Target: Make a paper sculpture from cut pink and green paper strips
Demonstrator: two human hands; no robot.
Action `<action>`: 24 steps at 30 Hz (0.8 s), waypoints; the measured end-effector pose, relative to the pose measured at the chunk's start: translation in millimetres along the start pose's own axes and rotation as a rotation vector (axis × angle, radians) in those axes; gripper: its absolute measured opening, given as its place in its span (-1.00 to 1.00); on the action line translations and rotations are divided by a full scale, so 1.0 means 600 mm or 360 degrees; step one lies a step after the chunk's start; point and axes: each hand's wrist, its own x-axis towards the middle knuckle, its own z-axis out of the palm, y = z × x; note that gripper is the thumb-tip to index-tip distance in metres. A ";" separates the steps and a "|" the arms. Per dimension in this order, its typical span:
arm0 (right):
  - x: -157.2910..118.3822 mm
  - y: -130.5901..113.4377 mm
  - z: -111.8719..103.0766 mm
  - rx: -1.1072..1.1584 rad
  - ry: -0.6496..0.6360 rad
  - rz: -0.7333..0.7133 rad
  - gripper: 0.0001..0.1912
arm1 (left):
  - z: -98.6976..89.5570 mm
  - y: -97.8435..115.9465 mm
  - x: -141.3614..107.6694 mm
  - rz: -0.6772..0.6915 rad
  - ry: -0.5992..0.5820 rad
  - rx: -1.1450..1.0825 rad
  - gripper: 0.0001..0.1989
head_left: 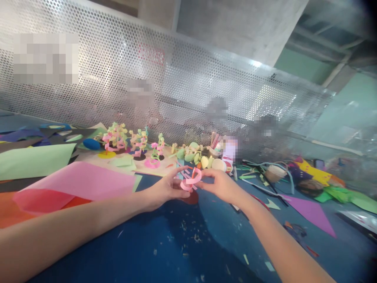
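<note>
A curled pink paper strip [193, 181] rises in loops above a dark red disc [190, 197] on the blue table. My left hand [165, 188] reaches in from the left, its thumb and fingers closed around the lower curl. On the other side, my right hand [219, 184] pinches the strip's right edge between thumb and finger. An orange upright piece shows inside the loop; how it joins the disc is hidden by the fingers and the curl.
Behind stand several finished-looking paper curl figures [116, 135] on coloured discs. Pink paper sheets [79, 181] lie to the left. At right are a white cup [218, 165], a purple paper piece [310, 212] and tangled strips. Small scraps litter the blue table [141, 243]; a perforated metal screen [182, 78] runs behind.
</note>
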 end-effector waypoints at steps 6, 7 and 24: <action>-0.010 -0.026 -0.012 -0.0023 -0.0141 0.0046 -0.82 | 0.000 -0.001 0.001 0.0005 -0.0002 -0.0045 -0.24; -0.010 -0.027 -0.012 -0.0023 -0.0171 0.0058 -0.82 | 0.000 -0.001 0.001 0.0007 0.0000 -0.0039 -0.25; -0.005 -0.016 0.006 0.0249 -0.0328 0.0100 -0.78 | -0.002 0.000 0.004 0.0008 -0.0035 -0.0261 -0.30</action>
